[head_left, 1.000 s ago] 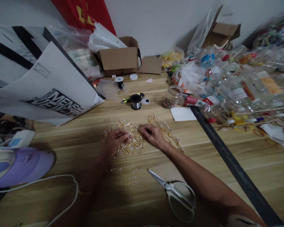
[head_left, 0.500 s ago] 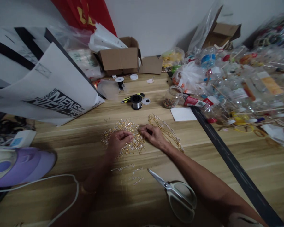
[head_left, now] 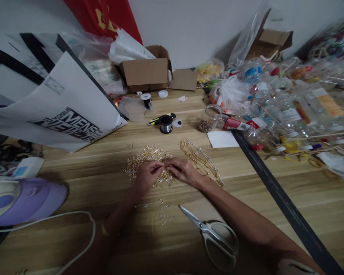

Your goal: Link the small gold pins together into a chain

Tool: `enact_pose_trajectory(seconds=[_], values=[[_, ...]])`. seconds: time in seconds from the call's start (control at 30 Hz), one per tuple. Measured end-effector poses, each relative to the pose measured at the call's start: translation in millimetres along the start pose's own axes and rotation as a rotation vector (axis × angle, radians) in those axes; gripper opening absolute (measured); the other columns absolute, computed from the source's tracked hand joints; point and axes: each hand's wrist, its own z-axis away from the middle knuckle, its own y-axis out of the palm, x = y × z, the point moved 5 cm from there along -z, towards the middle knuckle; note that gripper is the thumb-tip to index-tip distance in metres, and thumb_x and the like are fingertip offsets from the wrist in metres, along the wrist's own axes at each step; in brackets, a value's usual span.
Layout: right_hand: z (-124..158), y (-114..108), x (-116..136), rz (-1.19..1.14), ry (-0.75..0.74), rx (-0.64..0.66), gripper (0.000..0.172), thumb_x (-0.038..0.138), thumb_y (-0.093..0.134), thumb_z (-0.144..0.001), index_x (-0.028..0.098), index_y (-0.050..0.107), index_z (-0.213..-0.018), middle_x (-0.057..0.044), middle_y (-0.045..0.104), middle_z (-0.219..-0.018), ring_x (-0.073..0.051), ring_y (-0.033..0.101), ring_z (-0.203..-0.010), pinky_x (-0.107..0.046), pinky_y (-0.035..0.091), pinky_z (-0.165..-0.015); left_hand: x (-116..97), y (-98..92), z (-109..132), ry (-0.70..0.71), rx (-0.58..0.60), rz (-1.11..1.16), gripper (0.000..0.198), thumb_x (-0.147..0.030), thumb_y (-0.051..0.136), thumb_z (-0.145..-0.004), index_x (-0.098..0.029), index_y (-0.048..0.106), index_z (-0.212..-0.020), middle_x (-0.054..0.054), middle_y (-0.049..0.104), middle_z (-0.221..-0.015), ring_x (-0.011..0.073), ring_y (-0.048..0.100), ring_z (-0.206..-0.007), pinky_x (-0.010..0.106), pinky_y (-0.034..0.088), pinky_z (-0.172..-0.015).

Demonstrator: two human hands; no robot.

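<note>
A heap of small gold and silver beads point(head_left: 136, 160) lies on the wooden table. Over its near right part, my left hand point(head_left: 149, 173) is closed in a pinch. My right hand point(head_left: 183, 170) pinches too, its fingertips meeting those of the left. Whatever sits between the fingertips is too small to make out. Beaded gold and silver chains point(head_left: 205, 158) lie right beside my right hand. Nearer me are a short silver chain with a ring point(head_left: 149, 203) and several small chain pieces point(head_left: 167, 220). Scissors point(head_left: 209, 229) with pale handles rest partly open below my right forearm.
Behind the heap stand a wire spool point(head_left: 165, 124), a yellow-black cutter point(head_left: 153, 121) and a bead jar point(head_left: 210, 118). A white bag point(head_left: 60, 103) and a purple appliance point(head_left: 25, 200) with a cord are on the left. Plastic bottles point(head_left: 289, 107) crowd the right, beyond a dark strip point(head_left: 275, 191).
My right hand has moved left and slightly toward me, and my left hand slightly right. Their fingertips, apart before, now meet over the bead heap.
</note>
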Motion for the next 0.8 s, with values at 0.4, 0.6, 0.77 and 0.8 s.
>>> enact_pose_trajectory(seconds=[0.4, 0.6, 0.77, 0.8], values=[[0.7, 0.1, -2.0, 0.025, -0.024, -0.008, 0.021, 0.027, 0.043, -0.094, 0.016, 0.058, -0.086, -0.006, 0.063, -0.079, -0.014, 0.058, -0.071, -0.023, 0.045, -0.066, 6.4, 1.6, -1.8, -0.125, 0.036, 0.316, 0.023, -0.030, 0.071, -0.068, -0.014, 0.065, -0.084, 0.004, 0.071, -0.076, 0.0176, 0.067, -0.073, 0.029, 0.054, -0.071], [-0.1, -1.2, -3.5, 0.015, 0.007, -0.021, 0.021, 0.028, 0.043, -0.094, 0.017, 0.058, -0.083, -0.006, 0.062, -0.076, -0.015, 0.057, -0.069, -0.024, 0.045, -0.066, 0.0, 0.1, -3.3, -0.168, 0.039, 0.382, 0.031, -0.028, 0.077, -0.060, -0.014, 0.063, -0.084, 0.005, 0.072, -0.076, 0.0193, 0.068, -0.076, 0.031, 0.055, -0.074], [0.2, -2.7, -0.7, 0.001, -0.009, -0.025, 0.020, 0.028, 0.044, -0.093, 0.017, 0.058, -0.084, -0.006, 0.064, -0.078, -0.015, 0.059, -0.071, -0.024, 0.046, -0.067, -0.5, 0.1, -2.0, -0.184, 0.028, 0.371, 0.031, -0.030, 0.077, -0.061, -0.014, 0.063, -0.083, 0.005, 0.072, -0.075, 0.0193, 0.069, -0.071, 0.032, 0.056, -0.073], [0.2, -2.7, -0.4, -0.004, -0.008, -0.024, 0.020, 0.028, 0.044, -0.093, 0.017, 0.058, -0.084, -0.006, 0.064, -0.078, -0.015, 0.059, -0.072, -0.024, 0.046, -0.068, -0.8, 0.0, -1.8, -0.180, 0.025, 0.365, 0.030, -0.030, 0.077, -0.061, -0.015, 0.063, -0.083, 0.005, 0.073, -0.075, 0.0195, 0.069, -0.071, 0.032, 0.056, -0.073]])
